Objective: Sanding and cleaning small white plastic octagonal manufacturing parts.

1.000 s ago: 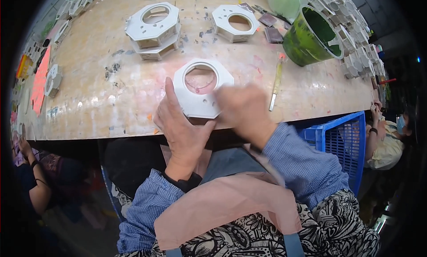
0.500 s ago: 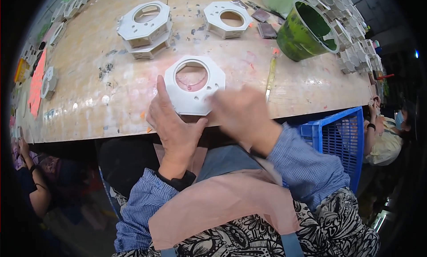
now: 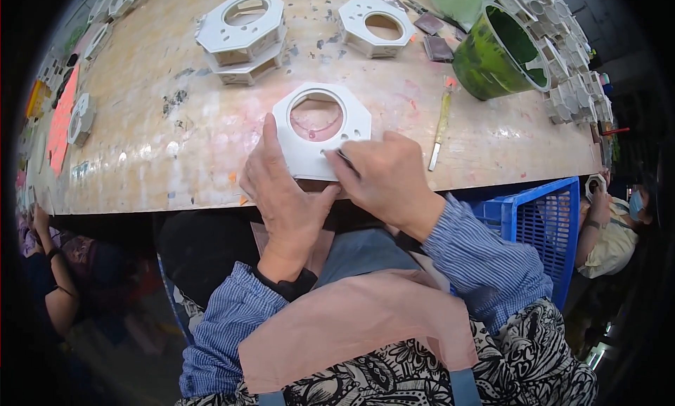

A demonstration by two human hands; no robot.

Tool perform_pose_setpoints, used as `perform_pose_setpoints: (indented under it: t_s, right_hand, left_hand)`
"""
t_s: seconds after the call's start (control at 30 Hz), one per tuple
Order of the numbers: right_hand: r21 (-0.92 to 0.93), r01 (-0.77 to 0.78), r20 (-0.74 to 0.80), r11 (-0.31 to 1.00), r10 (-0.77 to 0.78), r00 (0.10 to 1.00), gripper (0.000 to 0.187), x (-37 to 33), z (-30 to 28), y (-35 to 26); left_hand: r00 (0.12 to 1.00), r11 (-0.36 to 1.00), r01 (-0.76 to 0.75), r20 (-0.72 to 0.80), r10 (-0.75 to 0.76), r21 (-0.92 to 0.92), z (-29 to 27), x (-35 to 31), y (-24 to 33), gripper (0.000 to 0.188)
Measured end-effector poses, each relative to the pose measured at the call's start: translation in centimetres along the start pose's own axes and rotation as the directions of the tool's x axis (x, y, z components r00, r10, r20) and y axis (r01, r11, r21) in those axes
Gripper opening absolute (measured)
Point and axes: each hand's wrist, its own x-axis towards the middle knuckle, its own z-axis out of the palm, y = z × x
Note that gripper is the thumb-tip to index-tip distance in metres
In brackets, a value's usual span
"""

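Observation:
A white octagonal frame (image 3: 302, 156) with a large round opening and several small holes rests at the table's near edge. My left hand (image 3: 285, 202) grips it from the left, fingers along its side and thumb at the near edge. Over its lower right corner, my right hand (image 3: 390, 177) is closed, fingertips at the small holes. A bit of something dark shows between those fingers, too little to name. Just right of this hand lies a thin tool with a yellow handle (image 3: 441, 121) and a flat metal end.
Farther back sit two stacked octagonal frames (image 3: 218, 35) and another such frame (image 3: 355, 21). Brown square pads (image 3: 438, 49) lie beside a green-stained cup (image 3: 481, 68). White parts (image 3: 569, 89) pile up at far right. A blue basket (image 3: 541, 223) stands below the edge, near a co-worker (image 3: 601, 230).
My right hand, blurred before, has shifted slightly and now shows its fingertips at the frame's small holes. The left hand keeps its hold. The whole view has shifted a little.

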Motion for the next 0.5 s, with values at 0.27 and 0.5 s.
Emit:
perform_pose_setpoints:
  t_s: [0.27,0.5]
  right_hand:
    - [0.008,0.126,0.104,0.992,-0.126,0.987,0.025,0.9,0.0,-0.2]
    - [-0.02,0.17,0.077,0.985,-0.168,0.983,0.024,2.6,2.1,-0.7]
  left_hand:
    - [1.0,1.0,0.012,-0.026,-0.013,-0.02,0.1,0.1,-0.3,0.119]
    - [1.0,1.0,0.001,-0.024,-0.002,-0.025,0.1,0.0,-0.4,0.114]
